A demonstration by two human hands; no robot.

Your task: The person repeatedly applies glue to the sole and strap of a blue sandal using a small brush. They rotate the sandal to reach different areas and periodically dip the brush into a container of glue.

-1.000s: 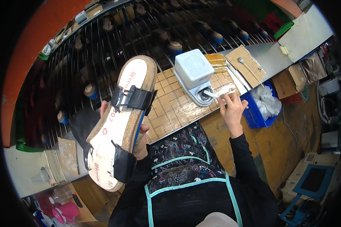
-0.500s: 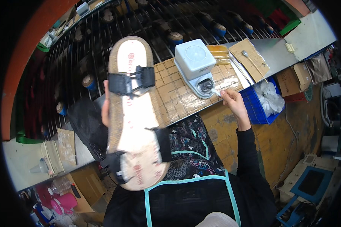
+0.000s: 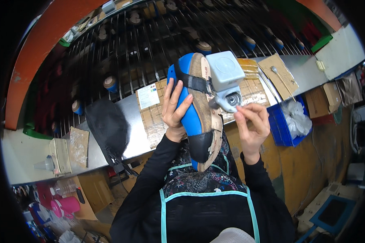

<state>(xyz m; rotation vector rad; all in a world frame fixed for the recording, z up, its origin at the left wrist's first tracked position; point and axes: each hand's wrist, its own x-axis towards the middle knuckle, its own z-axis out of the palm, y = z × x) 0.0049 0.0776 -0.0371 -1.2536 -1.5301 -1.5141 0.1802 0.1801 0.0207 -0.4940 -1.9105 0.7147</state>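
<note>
Upright in front of me is a black-strapped sandal (image 3: 216, 121) on a blue shoe last (image 3: 190, 115), its footbed edge turned to the right. My left hand (image 3: 176, 106) grips it from the left side, fingers spread over the blue last. My right hand (image 3: 253, 123) pinches the thin handle of a small brush, whose dark head (image 3: 214, 103) is beside the upper strap; whether it touches the sandal I cannot tell. Just behind stands a pale grey dispenser pot (image 3: 226, 71) with a round open cup (image 3: 233, 99) at its front.
A rack of metal rods (image 3: 146, 52) with more blue lasts (image 3: 110, 84) runs behind the bench. On the bench are a black mesh bag (image 3: 107, 127), a white paper card (image 3: 148, 96) and a cardboard piece with a swab-like stick (image 3: 280, 75). A blue crate (image 3: 280, 131) holds plastic bags.
The sandal has turned from facing me to side-on, moving right toward the pot and showing the blue last. My right hand has drawn the brush out of the cup toward the sandal.
</note>
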